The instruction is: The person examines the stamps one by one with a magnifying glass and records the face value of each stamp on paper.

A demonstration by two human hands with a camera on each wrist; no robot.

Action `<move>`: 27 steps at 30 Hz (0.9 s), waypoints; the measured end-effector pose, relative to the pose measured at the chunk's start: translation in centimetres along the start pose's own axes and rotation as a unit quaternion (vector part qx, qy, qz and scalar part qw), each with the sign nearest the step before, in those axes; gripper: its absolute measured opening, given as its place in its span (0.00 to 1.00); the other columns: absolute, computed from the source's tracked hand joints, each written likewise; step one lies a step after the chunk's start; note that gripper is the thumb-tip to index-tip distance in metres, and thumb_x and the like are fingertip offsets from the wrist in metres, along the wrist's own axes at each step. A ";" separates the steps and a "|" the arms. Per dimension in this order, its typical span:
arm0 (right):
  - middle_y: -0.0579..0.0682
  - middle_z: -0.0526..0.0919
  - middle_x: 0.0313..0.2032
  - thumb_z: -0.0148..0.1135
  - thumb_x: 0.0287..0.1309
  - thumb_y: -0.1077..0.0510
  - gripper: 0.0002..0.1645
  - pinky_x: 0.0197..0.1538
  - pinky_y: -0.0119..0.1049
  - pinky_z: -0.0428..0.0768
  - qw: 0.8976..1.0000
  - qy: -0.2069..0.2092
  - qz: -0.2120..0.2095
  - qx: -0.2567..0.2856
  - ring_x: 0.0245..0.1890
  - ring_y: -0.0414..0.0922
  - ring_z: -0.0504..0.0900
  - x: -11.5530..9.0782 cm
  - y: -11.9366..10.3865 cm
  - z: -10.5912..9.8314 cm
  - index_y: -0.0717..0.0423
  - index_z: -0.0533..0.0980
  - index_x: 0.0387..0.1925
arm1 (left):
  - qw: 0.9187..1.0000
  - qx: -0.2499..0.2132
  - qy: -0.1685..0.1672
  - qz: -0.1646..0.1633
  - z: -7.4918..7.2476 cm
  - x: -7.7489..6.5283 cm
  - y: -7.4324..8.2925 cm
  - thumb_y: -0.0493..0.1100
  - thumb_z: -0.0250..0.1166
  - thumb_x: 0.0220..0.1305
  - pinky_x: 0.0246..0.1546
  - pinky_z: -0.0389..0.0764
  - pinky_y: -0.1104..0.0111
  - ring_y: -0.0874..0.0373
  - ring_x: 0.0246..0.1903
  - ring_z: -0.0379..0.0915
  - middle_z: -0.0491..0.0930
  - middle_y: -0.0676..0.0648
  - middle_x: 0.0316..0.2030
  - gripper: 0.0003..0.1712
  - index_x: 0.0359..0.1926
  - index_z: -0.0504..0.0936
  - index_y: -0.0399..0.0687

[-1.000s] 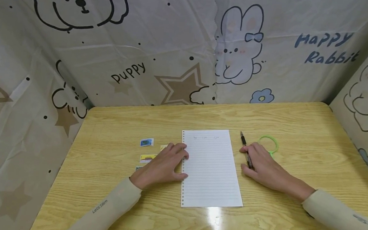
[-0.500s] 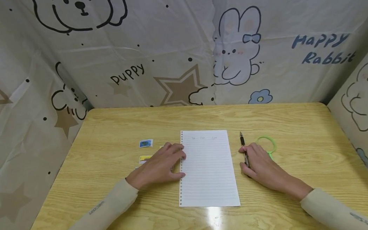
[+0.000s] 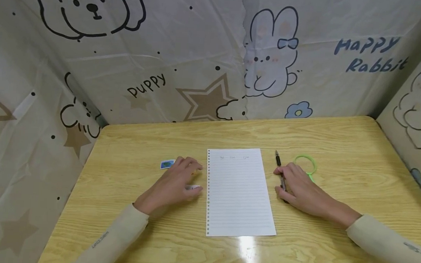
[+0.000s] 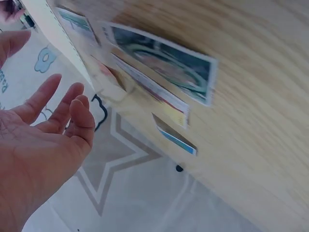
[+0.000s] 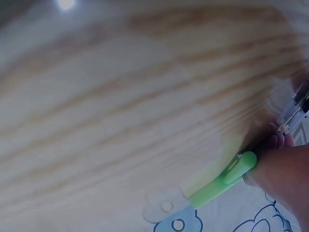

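A lined sheet of paper [image 3: 241, 193] with holes down its left side lies between the hands, with faint writing near its top. The left hand [image 3: 173, 181] hovers just left of it, fingers loosely bent and holding nothing. Several small picture stamps lie beneath and beside this hand, partly hidden in the head view: a blue stamp [image 3: 166, 164] shows there, and a larger green one [image 4: 164, 63] in the left wrist view. Right of the paper, the right hand [image 3: 299, 189] holds a black pen [image 3: 278, 159] low over the table, its tip pointing away.
A green-rimmed magnifying glass [image 3: 316, 164] lies just beyond the right hand; its green handle [image 5: 217, 186] shows in the right wrist view. The wooden table [image 3: 137, 139] meets printed cloth [image 3: 201, 38] at its back and sides.
The left hand has come off the paper's left edge and moved left over the stamps. The right hand stays at the pen, and the paper lies almost where it was.
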State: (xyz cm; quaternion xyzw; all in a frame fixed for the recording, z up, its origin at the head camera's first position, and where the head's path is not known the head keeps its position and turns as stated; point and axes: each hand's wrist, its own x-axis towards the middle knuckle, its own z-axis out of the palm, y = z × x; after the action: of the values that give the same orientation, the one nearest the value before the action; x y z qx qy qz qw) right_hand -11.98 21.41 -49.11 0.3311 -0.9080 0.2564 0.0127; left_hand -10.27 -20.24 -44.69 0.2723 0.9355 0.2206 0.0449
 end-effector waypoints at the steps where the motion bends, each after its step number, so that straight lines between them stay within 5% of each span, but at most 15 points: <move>1: 0.51 0.75 0.53 0.67 0.74 0.58 0.23 0.50 0.45 0.70 1.000 -0.002 0.003 0.000 0.48 0.43 0.69 0.0 0.0 0.0 0.60 0.73 0.65 | 1.000 0.003 0.003 -0.004 0.0 -0.1 -0.1 0.48 0.77 0.70 0.62 0.75 0.50 0.45 0.60 0.68 0.76 0.43 0.63 0.31 0.66 0.79 0.38; 17: 0.52 0.72 0.55 0.68 0.75 0.51 0.37 0.53 0.51 0.75 0.994 -0.024 0.086 0.055 0.53 0.47 0.72 -0.3 -0.2 -0.7 0.61 0.65 0.76 | 0.999 0.013 0.031 -0.036 -0.3 -0.7 -1.8 0.44 0.74 0.72 0.56 0.77 0.50 0.43 0.55 0.69 0.79 0.42 0.54 0.22 0.59 0.81 0.38; 27: 0.52 0.75 0.47 0.69 0.71 0.64 0.24 0.46 0.34 0.73 0.986 0.064 0.105 0.115 0.44 0.45 0.72 -0.7 -1.3 -2.5 0.63 0.73 0.64 | 0.997 0.031 0.052 -0.049 -0.2 -0.1 -2.2 0.40 0.74 0.71 0.54 0.78 0.50 0.43 0.52 0.71 0.81 0.43 0.50 0.16 0.54 0.84 0.38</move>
State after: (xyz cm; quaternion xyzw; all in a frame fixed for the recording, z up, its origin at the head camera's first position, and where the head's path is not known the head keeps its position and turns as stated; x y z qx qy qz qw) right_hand -11.00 22.21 -46.54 0.2159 -0.8996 0.3796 0.0056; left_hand -11.29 -22.04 -45.46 0.2150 0.9554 0.2026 -0.0019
